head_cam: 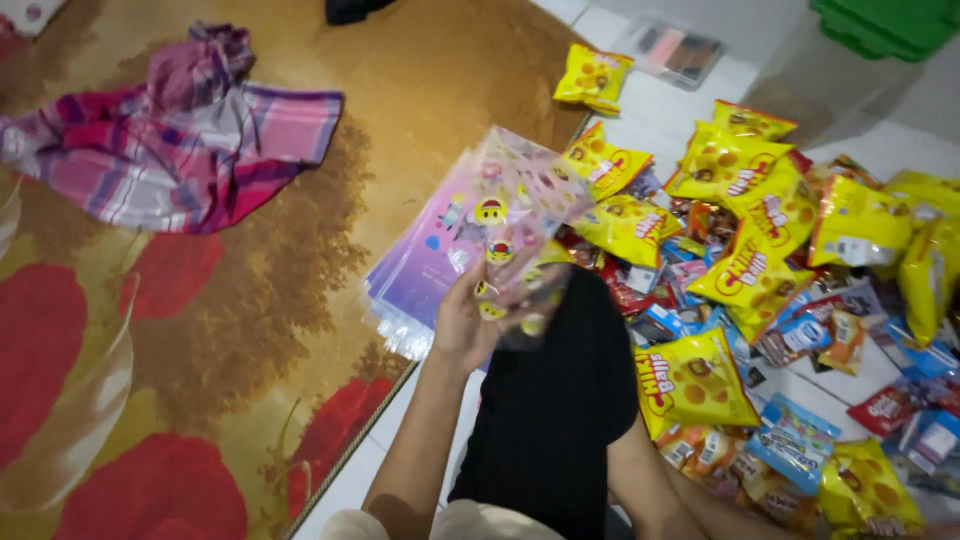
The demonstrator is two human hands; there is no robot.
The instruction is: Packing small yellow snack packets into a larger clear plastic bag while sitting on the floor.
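Note:
My left hand (470, 322) is raised and holds a clear plastic bag (520, 215) printed with yellow smiley faces, lifted over a stack of similar purple-pink printed bags (420, 275) at the carpet's edge. My right forearm (650, 490) runs toward the lower right, and its hand is out of view. Just right of the held bag lies a pile of yellow snack packs (745, 190) mixed with smaller blue and red packets (800, 430). A black-clad leg (550, 410) lies between my arms.
A brown carpet with red flowers (150, 380) covers the left side, with a crumpled pink plaid cloth (190, 140) on it. On the white tile floor at the back are a single yellow pack (593, 78), a clear plastic case (672, 48) and a green container (890, 25).

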